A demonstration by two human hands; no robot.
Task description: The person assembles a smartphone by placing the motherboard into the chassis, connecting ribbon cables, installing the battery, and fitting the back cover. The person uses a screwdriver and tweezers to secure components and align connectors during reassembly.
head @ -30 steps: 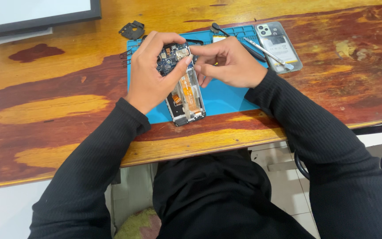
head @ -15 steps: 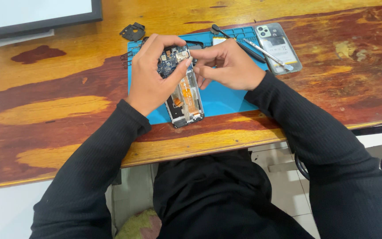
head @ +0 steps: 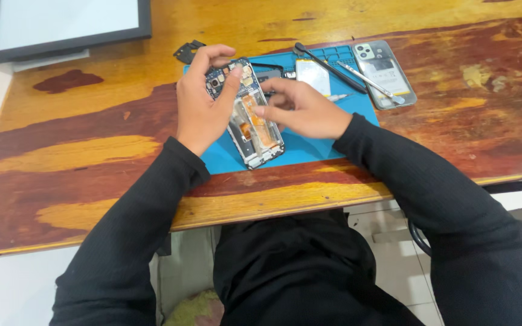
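An opened phone (head: 254, 130) with its back removed lies on a blue work mat (head: 309, 145), showing a circuit board at the top and orange flex cables down the middle. My left hand (head: 203, 105) grips the phone's upper left edge, with fingers curled over its top. My right hand (head: 300, 108) rests beside the phone on the right, and its fingertips touch the orange cable area. Both arms wear black sleeves.
A phone back cover (head: 385, 72) lies at the mat's right corner with a thin metal tool (head: 370, 81) across it. A black pry tool (head: 327, 63) and a pale flat battery (head: 313, 75) lie on the mat. A small black part (head: 187, 51) and a dark-framed panel (head: 61, 27) sit on the wooden table (head: 92, 157).
My right hand has dropped from the phone's top end toward its middle, and its fingers now touch the orange cable area. My left hand keeps its hold.
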